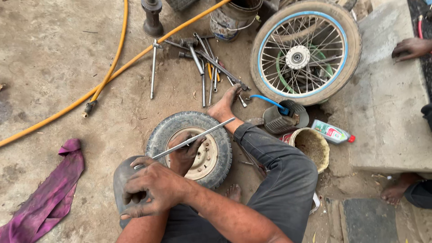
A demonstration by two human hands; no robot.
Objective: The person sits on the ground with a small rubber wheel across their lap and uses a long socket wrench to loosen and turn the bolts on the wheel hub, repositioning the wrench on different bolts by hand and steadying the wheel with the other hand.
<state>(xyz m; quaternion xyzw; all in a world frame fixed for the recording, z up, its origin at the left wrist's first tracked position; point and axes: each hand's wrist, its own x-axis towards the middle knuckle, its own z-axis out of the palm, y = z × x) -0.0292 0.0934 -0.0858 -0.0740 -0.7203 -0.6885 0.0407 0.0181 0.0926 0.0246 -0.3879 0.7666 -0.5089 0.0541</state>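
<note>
A small black tyre [158, 135] on a pale metal rim [208, 158] lies flat on the dirt in front of me. A long thin metal rod [211, 129] slants across it from upper right to lower left. My left hand [183, 155] grips the rod over the rim's centre. Nearer to me, my right hand [150, 188] curls around the rod's near end, above my bent knee [120, 177]. My right leg in dark trousers [279, 171] stretches past the tyre, and its bare foot [224, 106] rests beyond the tyre.
A pile of wrenches and bars [204, 63] lies beyond the tyre, a spoked wheel [306, 51] at top right. An orange hose [108, 78] crosses the ground; a purple rag [54, 189] lies left. A bowl [310, 146], a bottle [332, 132], a concrete slab [387, 99], and another person's hand [411, 47] and foot [395, 191] are on the right.
</note>
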